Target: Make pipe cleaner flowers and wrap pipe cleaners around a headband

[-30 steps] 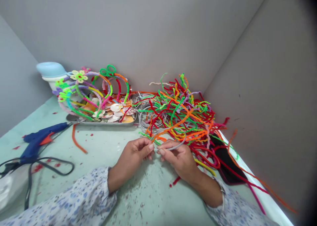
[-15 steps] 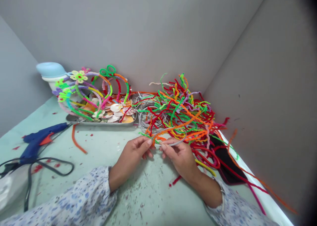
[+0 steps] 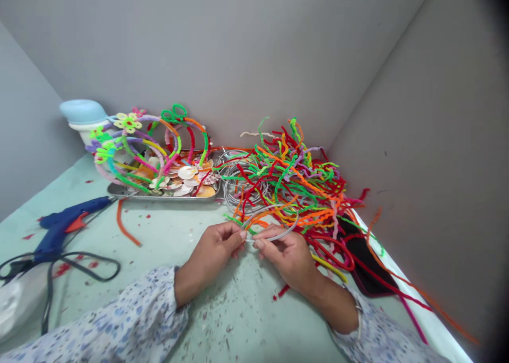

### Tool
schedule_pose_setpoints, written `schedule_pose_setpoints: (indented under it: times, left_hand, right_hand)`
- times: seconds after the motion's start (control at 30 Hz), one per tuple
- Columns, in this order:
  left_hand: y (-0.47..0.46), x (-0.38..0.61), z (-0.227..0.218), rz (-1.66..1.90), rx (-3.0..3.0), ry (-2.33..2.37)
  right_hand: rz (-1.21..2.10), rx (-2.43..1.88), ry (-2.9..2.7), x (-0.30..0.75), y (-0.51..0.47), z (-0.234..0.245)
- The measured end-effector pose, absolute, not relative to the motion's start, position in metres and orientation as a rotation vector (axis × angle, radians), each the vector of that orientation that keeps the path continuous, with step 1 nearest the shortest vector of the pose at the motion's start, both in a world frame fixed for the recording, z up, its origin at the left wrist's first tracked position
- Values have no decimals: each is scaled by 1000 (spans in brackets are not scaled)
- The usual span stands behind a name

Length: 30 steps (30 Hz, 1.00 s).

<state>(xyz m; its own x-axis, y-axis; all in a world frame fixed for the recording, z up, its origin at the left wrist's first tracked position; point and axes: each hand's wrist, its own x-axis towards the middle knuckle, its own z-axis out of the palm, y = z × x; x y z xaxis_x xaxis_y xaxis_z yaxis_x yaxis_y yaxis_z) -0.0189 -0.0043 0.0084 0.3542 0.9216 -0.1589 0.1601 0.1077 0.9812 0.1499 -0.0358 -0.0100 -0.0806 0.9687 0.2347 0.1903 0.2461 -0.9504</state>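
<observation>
While left hand [image 3: 214, 250] pinches grey band [image 3: 291, 229] between closed fingertips, right hand [image 3: 288, 253] grips it likewise, fingers curled; band sits centre, nearer than tangled pipe cleaners [image 3: 297, 176], right of shell-filled tray [image 3: 183, 199].

Hoop [image 3: 285, 234] in both hands [image 3: 292, 258], glue gun [image 3: 55, 238] far left, tray [image 3: 167, 197] behind, pipe cleaners [image 3: 303, 178] right of the tray

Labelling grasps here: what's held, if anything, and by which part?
A thin grey band, pinched at its near side by both the left hand and the right hand.
</observation>
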Motion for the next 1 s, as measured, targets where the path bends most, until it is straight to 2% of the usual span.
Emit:
schedule_pose_setpoints:
  times: [0.3, 0.7, 1.0]
  left_hand:
    - [-7, -18, 8, 863, 1395, 1049]
    - [-10, -24, 3, 1233, 2080, 1046]
    - [-9, -26, 0, 1216, 2224, 977]
  right_hand:
    - [1037, -1141, -1285, 148, -33, -10]
    - [1092, -1111, -1189, 147, -33, -6]
    - [1096, -1101, -1227, 148, -35, -1]
